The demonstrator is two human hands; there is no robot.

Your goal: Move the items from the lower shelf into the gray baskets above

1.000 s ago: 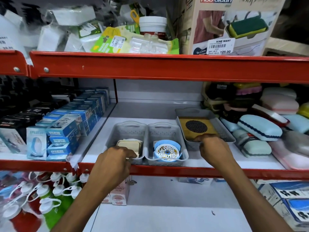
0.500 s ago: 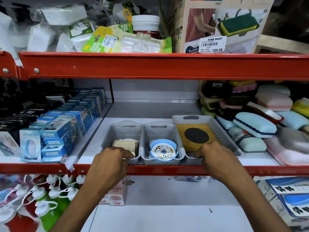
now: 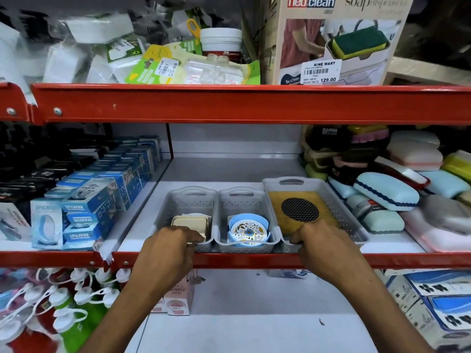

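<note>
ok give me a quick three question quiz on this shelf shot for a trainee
1. True or false: the left hand grips the front rim of the left gray basket.
2. What lies in the middle gray basket? A) round blue floral item B) green sponge C) bottle
3. Fill in: the right hand holds the front edge of the ____ gray basket.

Key: 1 true; 2 A; 3 right (largest)

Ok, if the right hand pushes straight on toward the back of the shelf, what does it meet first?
The right hand grips the front rim of the large gray basket. Straight ahead lies the yellow board with a black mesh circle inside, probably touched first; depth is unclear.
</note>
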